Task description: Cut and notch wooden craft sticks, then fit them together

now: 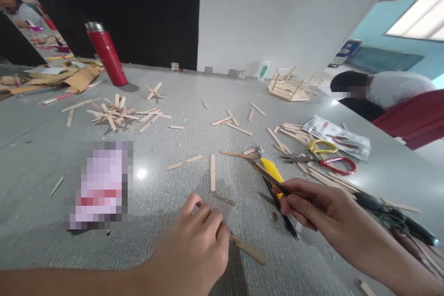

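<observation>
My left hand (197, 245) is at the lower middle with its fingers curled down, fingertips partly hidden. A notched craft stick (250, 249) sticks out from under its fingers on the right. My right hand (312, 206) pinches a slim dark strip-like tool (270, 178) pointing up and left; its exact kind is unclear. Below that tool lies a yellow-and-black utility knife (272, 171). Ahead of my left hand are an upright craft stick (212, 173), a slanted one (183, 162) and a small clear strip (224, 200) on the table.
Scissors (322, 157), pliers (398, 217) and a white packet (338, 136) lie among sticks at right. A stick frame (294, 85) stands farther back. Left are a stick pile (113, 113), a red bottle (107, 55) and a blurred lilac item (100, 185). Another person (398, 95) leans at right.
</observation>
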`<state>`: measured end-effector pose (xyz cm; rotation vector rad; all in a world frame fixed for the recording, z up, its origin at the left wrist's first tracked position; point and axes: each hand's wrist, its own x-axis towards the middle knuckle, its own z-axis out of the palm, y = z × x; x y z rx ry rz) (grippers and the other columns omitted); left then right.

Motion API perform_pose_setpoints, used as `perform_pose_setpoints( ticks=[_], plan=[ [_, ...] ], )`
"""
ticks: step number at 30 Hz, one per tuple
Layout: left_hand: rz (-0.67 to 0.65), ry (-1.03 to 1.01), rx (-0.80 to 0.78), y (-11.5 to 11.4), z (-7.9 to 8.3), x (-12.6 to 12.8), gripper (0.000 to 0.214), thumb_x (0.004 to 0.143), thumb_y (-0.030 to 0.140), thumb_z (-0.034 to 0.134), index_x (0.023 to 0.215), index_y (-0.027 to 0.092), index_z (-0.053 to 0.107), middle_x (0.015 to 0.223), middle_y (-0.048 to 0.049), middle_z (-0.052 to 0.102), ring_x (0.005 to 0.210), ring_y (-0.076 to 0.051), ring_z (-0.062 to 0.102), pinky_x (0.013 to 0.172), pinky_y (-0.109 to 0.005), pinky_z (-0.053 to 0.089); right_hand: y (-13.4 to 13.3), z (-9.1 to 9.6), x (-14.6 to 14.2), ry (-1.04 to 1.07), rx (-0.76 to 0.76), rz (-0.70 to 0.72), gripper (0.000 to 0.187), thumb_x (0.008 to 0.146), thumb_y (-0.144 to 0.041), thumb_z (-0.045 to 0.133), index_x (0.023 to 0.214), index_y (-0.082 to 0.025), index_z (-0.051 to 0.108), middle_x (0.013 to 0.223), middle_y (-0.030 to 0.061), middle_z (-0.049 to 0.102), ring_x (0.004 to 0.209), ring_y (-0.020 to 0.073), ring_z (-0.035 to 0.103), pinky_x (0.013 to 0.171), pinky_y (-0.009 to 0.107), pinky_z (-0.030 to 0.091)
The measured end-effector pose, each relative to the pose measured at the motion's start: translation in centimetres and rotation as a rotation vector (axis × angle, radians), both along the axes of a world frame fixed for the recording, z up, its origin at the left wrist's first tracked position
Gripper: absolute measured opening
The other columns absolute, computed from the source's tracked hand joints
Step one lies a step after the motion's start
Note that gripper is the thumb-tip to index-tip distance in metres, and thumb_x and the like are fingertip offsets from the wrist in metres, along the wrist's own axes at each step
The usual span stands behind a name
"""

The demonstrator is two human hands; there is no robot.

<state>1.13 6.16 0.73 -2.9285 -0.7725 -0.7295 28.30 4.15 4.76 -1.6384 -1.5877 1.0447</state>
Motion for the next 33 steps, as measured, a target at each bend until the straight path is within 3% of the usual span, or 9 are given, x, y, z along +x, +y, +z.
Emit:
perform_pose_setpoints(
  ticks=[5,11,14,18,19,22,25,29,33],
  plan=[
    [0.054,0.034,-0.033,0.3,-0.1,0.3,0.023,0.071,-0.005,0.052,0.075,0.016,0.061,0.074,-0.0037,0.060,0.065,-0.021,0.056,0.067,-0.037,0.047,-0.4,0.5,-0.8,0.153,0.101,-0.088,0.033,0.094,-0.048,0.066,0.121,-0.029,0.061,0.071,-0.0005,0.068,0.046,0.0095,0.049,0.043,0.021,0.040],
    [0.118,0.056,-0.278,0.6,-0.8,0.4,0.021,0.080,-0.003,0.052,0.079,0.018,0.054,0.080,-0.0021,0.061,0.070,-0.020,0.058,0.070,-0.037,0.047,-1.7,1.2,-1.0,0.106,0.186,-0.342,0.035,0.080,-0.055,0.079,0.101,-0.029,0.072,0.057,-0.0032,0.049,0.050,0.0110,0.039,0.041,0.023,0.028],
    [0.116,0.059,-0.350,0.6,-0.9,0.2,0.022,0.083,-0.003,0.048,0.082,0.018,0.054,0.083,-0.0028,0.062,0.073,-0.021,0.059,0.075,-0.040,0.047,-2.0,1.2,-1.0,0.163,0.196,-0.422,0.028,0.086,-0.053,0.074,0.082,-0.026,0.072,0.052,-0.0027,0.043,0.048,0.0103,0.035,0.041,0.025,0.026],
    [0.086,0.053,-0.379,0.6,-0.9,-0.2,0.022,0.085,-0.003,0.047,0.086,0.018,0.054,0.088,-0.0032,0.062,0.075,-0.021,0.057,0.077,-0.040,0.046,-2.2,0.9,-1.3,0.437,0.110,-0.253,0.038,0.096,-0.052,0.056,0.111,-0.024,0.077,0.068,0.0087,0.070,0.048,0.0190,0.059,0.040,0.029,0.045],
    [0.078,0.054,-0.384,0.6,-0.8,-0.2,0.023,0.084,-0.004,0.048,0.086,0.018,0.054,0.089,-0.0030,0.062,0.076,-0.021,0.057,0.077,-0.040,0.045,-2.3,0.8,-1.6,0.431,0.090,-0.200,0.037,0.097,-0.051,0.056,0.104,-0.023,0.079,0.071,0.0102,0.073,0.049,0.0196,0.062,0.039,0.029,0.047],
    [0.043,0.085,-0.383,1.0,-0.5,-0.4,0.024,0.082,-0.005,0.051,0.085,0.018,0.055,0.090,-0.0019,0.062,0.079,-0.021,0.058,0.077,-0.037,0.043,-2.8,0.3,-2.5,0.293,0.046,-0.125,0.033,0.097,-0.047,0.061,0.080,-0.022,0.072,0.058,0.0036,0.068,0.039,0.0117,0.056,0.039,0.023,0.046],
    [-0.035,0.147,-0.373,1.4,0.6,-0.6,0.021,0.083,-0.002,0.055,0.081,0.019,0.056,0.084,-0.0009,0.060,0.077,-0.021,0.058,0.071,-0.035,0.040,-3.5,-0.5,-3.5,0.375,-0.111,-0.023,0.033,0.102,-0.052,0.049,0.104,-0.024,0.067,0.073,0.0041,0.074,0.046,0.0152,0.065,0.046,0.026,0.054],
    [-0.052,0.168,-0.471,1.8,2.1,-1.0,0.023,0.080,-0.004,0.055,0.084,0.018,0.058,0.090,-0.0016,0.064,0.081,-0.021,0.062,0.079,-0.035,0.044,-3.8,-1.4,-4.7,0.248,-0.270,0.076,0.033,0.098,-0.051,0.060,0.083,-0.022,0.062,0.066,-0.0002,0.067,0.046,0.0099,0.061,0.044,0.020,0.048],
    [-0.105,0.149,-0.527,2.1,2.3,-1.5,0.026,0.081,-0.005,0.053,0.085,0.020,0.058,0.089,-0.0005,0.064,0.084,-0.020,0.063,0.084,-0.034,0.046,-3.4,-1.9,-5.4,0.254,-0.316,0.104,0.032,0.100,-0.050,0.057,0.087,-0.021,0.062,0.068,0.0003,0.070,0.054,0.0109,0.065,0.052,0.021,0.053]
  ],
)
